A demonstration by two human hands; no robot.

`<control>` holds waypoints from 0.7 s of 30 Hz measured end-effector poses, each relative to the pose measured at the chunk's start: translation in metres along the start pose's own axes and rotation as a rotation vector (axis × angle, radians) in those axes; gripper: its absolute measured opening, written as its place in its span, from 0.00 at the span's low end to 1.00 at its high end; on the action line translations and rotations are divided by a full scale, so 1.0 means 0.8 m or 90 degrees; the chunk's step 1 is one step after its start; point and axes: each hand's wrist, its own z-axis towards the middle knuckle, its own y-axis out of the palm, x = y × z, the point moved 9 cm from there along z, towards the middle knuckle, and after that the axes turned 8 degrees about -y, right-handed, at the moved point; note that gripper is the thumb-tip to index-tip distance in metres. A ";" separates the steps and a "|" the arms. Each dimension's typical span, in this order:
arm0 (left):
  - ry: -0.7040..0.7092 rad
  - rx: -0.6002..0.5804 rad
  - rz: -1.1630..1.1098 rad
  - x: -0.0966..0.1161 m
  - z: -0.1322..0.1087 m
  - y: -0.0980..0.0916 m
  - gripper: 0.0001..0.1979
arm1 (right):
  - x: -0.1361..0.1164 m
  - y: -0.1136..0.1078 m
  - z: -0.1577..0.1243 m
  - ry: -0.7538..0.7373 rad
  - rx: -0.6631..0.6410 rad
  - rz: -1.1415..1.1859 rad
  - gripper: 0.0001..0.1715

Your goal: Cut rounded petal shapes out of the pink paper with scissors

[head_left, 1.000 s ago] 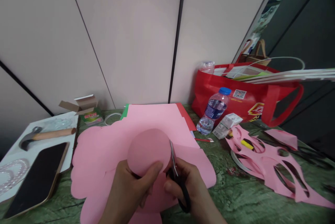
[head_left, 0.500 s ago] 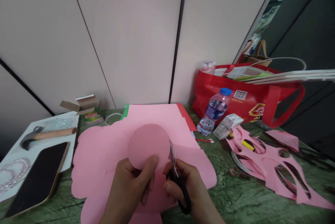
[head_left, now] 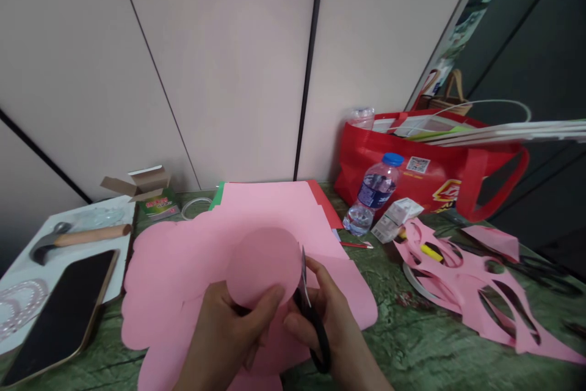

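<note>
A round pink paper disc is pinched along its lower edge between the thumb and fingers of my left hand. My right hand is closed around the black handles of a pair of scissors. The blades point up and stand at the disc's right edge, slightly apart. Under both hands lies a large pink paper shape with a scalloped outline, over more pink sheets.
At right are a pink paper offcut with holes, a water bottle, a small white box and a red bag. At left lie a phone, a hammer, bead strands and an opened green box.
The disc has shifted slightly right and down, and tilted in my left hand. My right hand's scissors have moved a little, with the blades still at the disc's right edge.
</note>
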 end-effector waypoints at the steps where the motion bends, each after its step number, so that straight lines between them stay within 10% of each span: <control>1: 0.001 -0.001 0.001 0.000 0.000 0.000 0.24 | 0.000 0.000 0.000 0.010 0.008 0.008 0.50; 21: 0.021 -0.005 -0.004 -0.001 0.004 -0.002 0.23 | 0.004 0.001 -0.005 0.013 -0.073 -0.091 0.36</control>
